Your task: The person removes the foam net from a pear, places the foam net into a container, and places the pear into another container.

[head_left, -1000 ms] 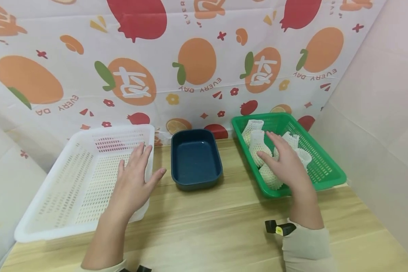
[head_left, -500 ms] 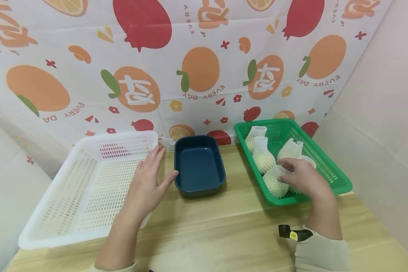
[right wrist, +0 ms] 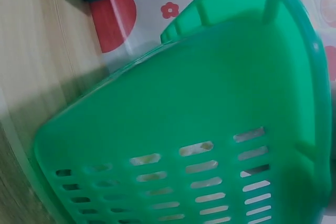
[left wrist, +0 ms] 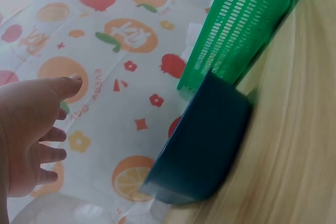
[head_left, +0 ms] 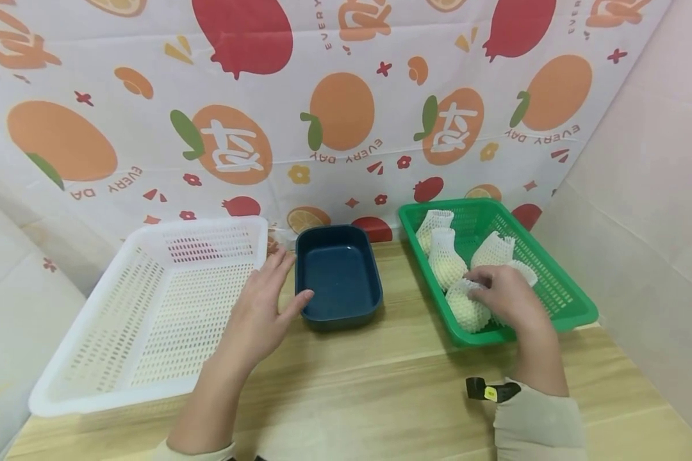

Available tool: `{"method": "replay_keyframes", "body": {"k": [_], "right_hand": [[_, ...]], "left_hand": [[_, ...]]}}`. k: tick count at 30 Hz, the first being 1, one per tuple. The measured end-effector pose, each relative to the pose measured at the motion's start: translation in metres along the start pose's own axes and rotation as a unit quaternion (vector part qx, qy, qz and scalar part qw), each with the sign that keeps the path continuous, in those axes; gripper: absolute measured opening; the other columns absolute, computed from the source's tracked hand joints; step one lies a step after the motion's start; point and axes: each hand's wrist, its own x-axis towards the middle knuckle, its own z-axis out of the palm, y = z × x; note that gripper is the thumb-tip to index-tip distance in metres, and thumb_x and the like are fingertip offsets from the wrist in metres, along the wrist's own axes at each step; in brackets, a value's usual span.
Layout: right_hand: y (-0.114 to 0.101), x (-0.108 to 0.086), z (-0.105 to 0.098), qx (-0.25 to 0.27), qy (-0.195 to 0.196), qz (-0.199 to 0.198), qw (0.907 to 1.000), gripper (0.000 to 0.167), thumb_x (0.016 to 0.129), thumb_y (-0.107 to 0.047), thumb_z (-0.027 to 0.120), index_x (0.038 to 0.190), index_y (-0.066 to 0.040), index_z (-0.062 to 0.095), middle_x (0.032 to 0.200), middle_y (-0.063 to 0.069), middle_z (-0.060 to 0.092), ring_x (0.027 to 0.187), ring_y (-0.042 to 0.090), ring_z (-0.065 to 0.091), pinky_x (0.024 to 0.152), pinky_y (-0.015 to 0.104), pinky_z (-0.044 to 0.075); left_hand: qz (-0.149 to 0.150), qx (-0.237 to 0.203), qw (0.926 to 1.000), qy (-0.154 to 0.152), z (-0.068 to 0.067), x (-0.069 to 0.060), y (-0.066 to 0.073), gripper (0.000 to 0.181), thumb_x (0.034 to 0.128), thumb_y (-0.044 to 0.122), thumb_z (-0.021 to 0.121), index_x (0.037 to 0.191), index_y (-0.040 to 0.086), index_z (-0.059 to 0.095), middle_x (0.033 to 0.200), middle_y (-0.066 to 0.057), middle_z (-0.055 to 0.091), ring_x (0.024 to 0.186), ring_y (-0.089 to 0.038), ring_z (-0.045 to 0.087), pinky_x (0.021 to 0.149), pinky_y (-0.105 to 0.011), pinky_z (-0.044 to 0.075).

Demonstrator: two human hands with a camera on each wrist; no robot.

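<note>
Right hand (head_left: 512, 298) bent leftward at the wrist over the green basket (head_left: 548, 291); fingers curved down at the nearest netted fruit (head_left: 467, 310), which lies in the basket's near left corner; cannot tell whether they grasp it. Left hand (head_left: 258, 317) relaxed, holding nothing; fingers extended, thumb spread toward the blue tray (head_left: 340, 282); forearm slanting up from the bottom edge.

The foam nets (head_left: 446, 261) are white, the backdrop (head_left: 288, 96) fruit-patterned.
</note>
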Motion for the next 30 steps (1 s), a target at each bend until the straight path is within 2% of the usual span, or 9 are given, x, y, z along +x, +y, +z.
{"method": "replay_keyframes", "body": {"k": [6,10,12,15,19,20,22,27,30], "right_hand": [[-0.010,-0.006,-0.010,-0.018,0.047,0.005,0.9987,0.027,0.090,-0.012,0.069,0.117,-0.011,0.071,0.107,0.016,0.069,0.095,0.031,0.060,0.084,0.051,0.052],[-0.024,-0.018,-0.019,-0.020,0.141,-0.019,0.9896,0.026,0.089,-0.010,0.071,0.114,-0.013,0.072,0.101,0.015,0.070,0.092,0.030,0.063,0.080,0.041,0.052],[-0.033,-0.025,-0.023,-0.007,0.198,-0.037,0.9795,0.026,0.087,-0.008,0.073,0.113,-0.013,0.073,0.100,0.014,0.071,0.090,0.022,0.066,0.079,0.024,0.052],[-0.046,-0.033,-0.024,0.035,0.272,-0.085,0.9581,0.027,0.083,-0.002,0.077,0.109,-0.008,0.074,0.102,0.013,0.073,0.089,-0.001,0.065,0.077,0.003,0.045],[-0.061,-0.035,-0.021,0.079,0.312,-0.211,0.9229,0.033,0.071,0.009,0.082,0.101,-0.003,0.076,0.095,0.013,0.074,0.086,-0.015,0.058,0.076,0.001,0.045],[-0.065,-0.034,-0.018,0.084,0.306,-0.244,0.9166,0.034,0.069,0.011,0.082,0.100,-0.002,0.076,0.092,0.012,0.074,0.085,-0.012,0.059,0.075,0.003,0.046],[-0.075,-0.033,-0.012,0.090,0.262,-0.287,0.9168,0.035,0.068,0.011,0.083,0.099,-0.004,0.077,0.091,0.008,0.075,0.084,-0.006,0.062,0.074,0.006,0.049],[-0.105,-0.029,0.020,0.111,0.084,-0.312,0.9397,0.029,0.077,0.002,0.080,0.104,-0.009,0.075,0.099,-0.002,0.074,0.090,0.007,0.068,0.080,0.016,0.055],[-0.121,-0.027,0.040,0.124,-0.003,-0.323,0.9382,0.026,0.083,-0.002,0.077,0.107,-0.010,0.074,0.102,-0.004,0.073,0.094,0.008,0.068,0.081,0.023,0.057]], "left_hand": [[0.012,-0.022,0.9995,-0.017,0.008,-0.005,0.012,0.070,0.0944,0.048,0.061,0.152,0.017,0.037,0.161,-0.007,0.030,0.145,-0.036,0.031,0.108,-0.059,0.038],[0.025,-0.074,0.9964,-0.034,0.015,-0.005,0.022,0.069,0.0943,0.050,0.060,0.153,0.020,0.036,0.161,-0.002,0.029,0.146,-0.029,0.031,0.109,-0.055,0.039],[0.036,-0.096,0.9939,-0.042,0.019,-0.005,0.027,0.069,0.0942,0.051,0.059,0.152,0.021,0.037,0.160,-0.001,0.031,0.146,-0.026,0.032,0.110,-0.052,0.038],[0.049,-0.117,0.9905,-0.053,0.025,-0.005,0.034,0.071,0.0931,0.053,0.060,0.152,0.022,0.036,0.159,-0.001,0.034,0.146,-0.023,0.034,0.111,-0.049,0.039],[0.048,-0.143,0.9861,-0.070,0.028,-0.007,0.040,0.075,0.0901,0.053,0.064,0.153,0.026,0.034,0.158,0.001,0.036,0.145,-0.021,0.035,0.110,-0.048,0.040],[0.041,-0.155,0.9839,-0.079,0.028,-0.008,0.042,0.076,0.0887,0.054,0.066,0.153,0.029,0.033,0.158,0.003,0.035,0.145,-0.020,0.035,0.110,-0.048,0.040],[0.024,-0.187,0.9765,-0.103,0.028,-0.010,0.044,0.079,0.0861,0.056,0.068,0.153,0.034,0.032,0.158,0.008,0.034,0.145,-0.018,0.034,0.111,-0.048,0.040],[0.019,-0.273,0.9473,-0.166,0.033,-0.018,0.048,0.082,0.0839,0.047,0.075,0.152,0.032,0.032,0.157,0.009,0.033,0.145,-0.017,0.032,0.112,-0.047,0.037],[0.037,-0.287,0.9385,-0.188,0.038,-0.023,0.048,0.083,0.0834,0.043,0.077,0.152,0.026,0.034,0.155,0.008,0.037,0.143,-0.015,0.036,0.112,-0.045,0.038]]}}
